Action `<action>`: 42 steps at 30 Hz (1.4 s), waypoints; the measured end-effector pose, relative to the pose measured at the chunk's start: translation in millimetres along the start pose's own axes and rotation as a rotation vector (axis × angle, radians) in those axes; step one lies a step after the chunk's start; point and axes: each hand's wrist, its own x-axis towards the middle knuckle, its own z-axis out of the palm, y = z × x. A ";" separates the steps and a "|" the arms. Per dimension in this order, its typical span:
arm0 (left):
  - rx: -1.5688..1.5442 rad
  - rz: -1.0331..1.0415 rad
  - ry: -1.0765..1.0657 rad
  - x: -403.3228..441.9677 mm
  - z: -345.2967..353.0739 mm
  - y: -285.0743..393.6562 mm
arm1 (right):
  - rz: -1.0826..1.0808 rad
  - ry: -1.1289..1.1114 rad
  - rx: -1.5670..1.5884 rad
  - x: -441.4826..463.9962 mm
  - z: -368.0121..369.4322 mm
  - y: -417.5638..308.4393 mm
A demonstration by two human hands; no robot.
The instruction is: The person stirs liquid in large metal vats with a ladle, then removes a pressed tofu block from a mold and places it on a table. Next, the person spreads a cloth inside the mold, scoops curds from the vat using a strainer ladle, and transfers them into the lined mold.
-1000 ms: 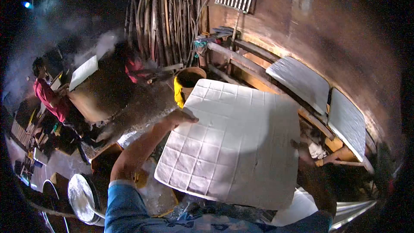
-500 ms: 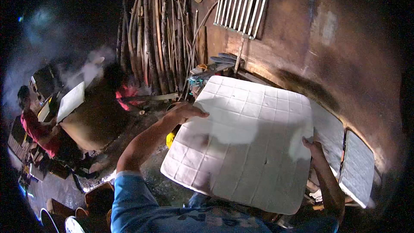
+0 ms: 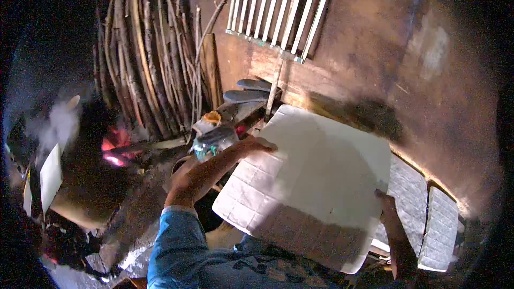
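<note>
A large white rectangular slab (image 3: 316, 182) with rounded corners and faint grid lines lies tilted in front of my body. My left hand (image 3: 259, 145) grips its left edge near the far corner, fingers mostly hidden beneath. On the opposite edge, my right hand (image 3: 387, 206) holds the slab, with the thumb on top. Behind my right hand, two more white grid-marked slabs, a wider one (image 3: 406, 195) and a narrower one (image 3: 440, 227), lean at the foot of the wall.
Wooden poles (image 3: 144, 48) stand against the brown wall (image 3: 369, 43), beside a hanging slatted rack (image 3: 278, 10). Dark slippers (image 3: 245, 95) rest on a cluttered ledge. At left, a red glow (image 3: 115, 150) shows near a smoking stove-like mound (image 3: 77, 213) with a white sheet (image 3: 51, 176).
The view has turned right and come closer to the wall. My hands still hold the slab, which has swung slightly. The person at far left has mostly gone out of view.
</note>
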 end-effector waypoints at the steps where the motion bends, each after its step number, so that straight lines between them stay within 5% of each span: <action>1: 0.010 0.008 -0.011 26.3 -12.7 1.0 | -0.007 0.009 0.031 0.5 24.2 -6.6; 13: 0.062 0.085 -0.065 203.2 -79.8 -13.3 | 0.294 0.102 0.129 140.8 64.0 30.8; 23: 0.127 0.133 -0.081 243.1 -91.0 -30.3 | 0.001 0.145 0.024 183.3 72.9 60.9; 25: 0.158 0.140 -0.080 240.4 -95.0 -32.3 | 0.012 0.195 -0.079 174.9 82.8 44.1; 28: 0.216 0.162 -0.065 236.4 -100.3 -34.4 | 0.180 -0.062 0.170 159.7 80.8 31.1; 31: 0.277 0.224 0.003 226.2 -98.3 -37.3 | -0.054 -0.204 0.309 138.0 61.5 66.4; 34: 0.384 0.392 0.193 219.6 -86.8 -32.7 | 0.243 0.199 0.058 83.0 87.1 57.0; 37: 0.447 0.705 0.553 207.2 -57.9 -9.6 | -0.053 0.137 -0.125 43.6 69.0 156.9; 40: 0.465 0.617 0.784 159.5 10.4 50.6 | -0.339 0.058 0.004 -81.7 84.3 182.5; 42: 0.300 0.799 0.718 117.6 79.1 93.0 | -0.430 0.102 0.004 -154.9 89.1 236.5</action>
